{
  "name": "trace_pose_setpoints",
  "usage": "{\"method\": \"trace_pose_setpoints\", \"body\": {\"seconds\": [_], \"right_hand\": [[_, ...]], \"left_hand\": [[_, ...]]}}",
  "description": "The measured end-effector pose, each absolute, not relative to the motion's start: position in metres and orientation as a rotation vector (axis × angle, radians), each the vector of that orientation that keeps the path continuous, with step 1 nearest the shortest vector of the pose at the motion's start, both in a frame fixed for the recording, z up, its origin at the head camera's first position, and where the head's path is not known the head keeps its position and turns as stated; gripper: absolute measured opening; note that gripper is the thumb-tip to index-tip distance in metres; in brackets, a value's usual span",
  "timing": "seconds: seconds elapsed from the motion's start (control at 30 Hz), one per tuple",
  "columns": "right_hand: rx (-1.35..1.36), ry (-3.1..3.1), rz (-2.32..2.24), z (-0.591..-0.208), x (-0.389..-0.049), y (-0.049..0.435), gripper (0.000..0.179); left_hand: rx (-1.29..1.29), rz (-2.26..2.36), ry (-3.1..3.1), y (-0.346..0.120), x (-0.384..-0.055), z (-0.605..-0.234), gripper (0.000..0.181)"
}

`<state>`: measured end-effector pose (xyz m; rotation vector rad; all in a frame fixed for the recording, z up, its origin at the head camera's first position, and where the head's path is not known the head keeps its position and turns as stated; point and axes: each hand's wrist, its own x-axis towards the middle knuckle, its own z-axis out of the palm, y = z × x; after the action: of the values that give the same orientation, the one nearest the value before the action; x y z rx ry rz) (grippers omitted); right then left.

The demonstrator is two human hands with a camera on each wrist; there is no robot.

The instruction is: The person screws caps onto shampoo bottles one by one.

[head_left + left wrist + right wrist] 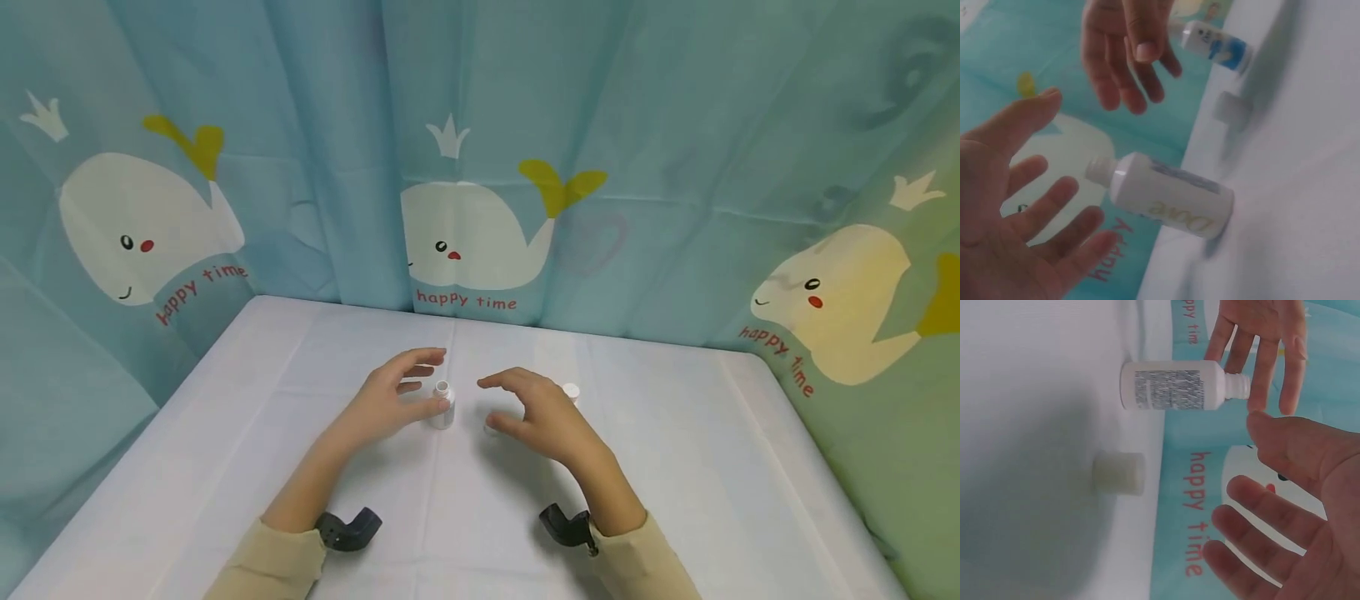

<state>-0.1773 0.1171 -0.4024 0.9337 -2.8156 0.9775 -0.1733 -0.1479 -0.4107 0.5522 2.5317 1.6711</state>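
Observation:
A small white bottle [442, 419], with a bare threaded neck and "Dove" lettering [1182, 212] in the left wrist view, stands upright on the table. My left hand [392, 402] is beside it, fingers spread and loosely bent, holding nothing; its thumb overlaps the bottle in the head view. To the right, my right hand [538, 414] hovers with parted fingers and nothing in its grasp. Below that hand a white cap [1119, 474] sits on the table, mostly hidden in the head view. A second white bottle [1216, 47] with a blue label stands behind the right hand.
A white cloth covers the table [360, 342]. Blue-green curtains [660, 250] printed with whales enclose its back and sides. Each wrist carries a black camera mount, such as the left mount [349, 531] and the right mount [566, 527].

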Motion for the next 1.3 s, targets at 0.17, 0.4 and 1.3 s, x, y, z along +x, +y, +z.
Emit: {"method": "trace_pose_setpoints", "body": {"seconds": [0.17,0.4,1.3], "right_hand": [[0.97,-2.838,0.949,-0.408,-0.177,0.114,0.041],[1.015,-2.904,0.949,-0.414,-0.177,0.111,0.046],[1.098,-3.051,0.833,-0.425,-0.176,0.112,0.052]], "left_hand": [[0.549,1.636,2.518,-0.147,-0.175,-0.417,0.066],[0.554,1.628,2.497,-0.146,-0.177,-0.425,0.067],[0.518,1.551,2.492,-0.142,-0.18,-0.445,0.06]]}}
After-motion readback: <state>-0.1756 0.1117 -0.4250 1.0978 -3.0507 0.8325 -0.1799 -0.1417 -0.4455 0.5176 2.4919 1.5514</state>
